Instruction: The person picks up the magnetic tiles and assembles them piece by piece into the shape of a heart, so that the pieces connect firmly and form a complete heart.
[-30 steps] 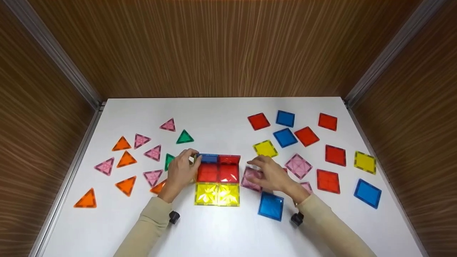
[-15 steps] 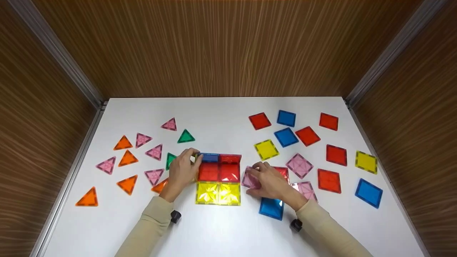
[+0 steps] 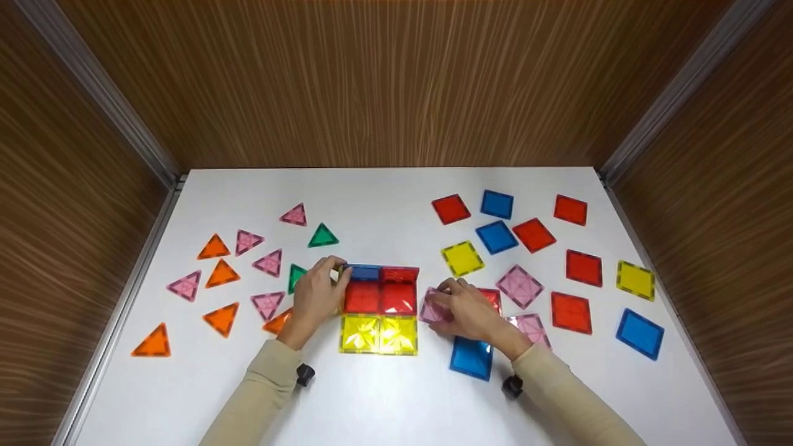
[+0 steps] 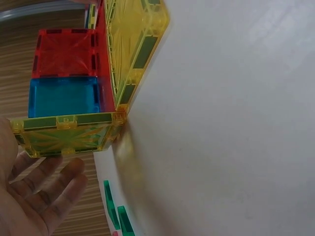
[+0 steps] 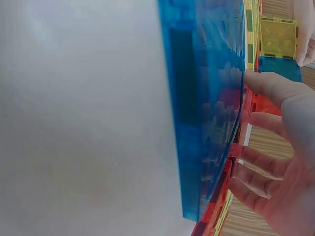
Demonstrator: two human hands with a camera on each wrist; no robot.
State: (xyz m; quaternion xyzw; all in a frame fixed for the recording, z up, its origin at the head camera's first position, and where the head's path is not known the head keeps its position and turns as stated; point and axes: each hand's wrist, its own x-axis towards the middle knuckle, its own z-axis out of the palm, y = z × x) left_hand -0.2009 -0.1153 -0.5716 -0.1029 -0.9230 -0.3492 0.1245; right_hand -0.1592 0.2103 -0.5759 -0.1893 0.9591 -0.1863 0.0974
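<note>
Magnetic tiles form a structure in the middle of the head view. Two yellow squares [image 3: 359, 336] lie flat in front of two flat red squares [image 3: 362, 298]. Along the back stand a blue tile [image 3: 364, 273] and a red tile [image 3: 400, 274]; a yellow tile [image 4: 69, 135] stands upright on the left side. My left hand [image 3: 316, 302] pinches the back left corner, where the upright yellow and blue tiles meet. To the right of the structure, my right hand [image 3: 471, 311] pinches a flat pink square tile [image 3: 430, 308], thumb at the near edge, and covers part of it.
A blue square [image 3: 472, 364] lies just below the right hand. Several loose squares, such as a red one [image 3: 571, 313] and a pink one [image 3: 520, 286], spread to the right. Orange triangles [image 3: 153, 342], pink triangles [image 3: 269, 262] and green triangles [image 3: 323, 236] lie left on the white table [image 3: 384, 409].
The right hand has come down onto the pink square, and its thumb and fingers have closed toward the tile's edges. The left hand keeps its hold at the corner.
</note>
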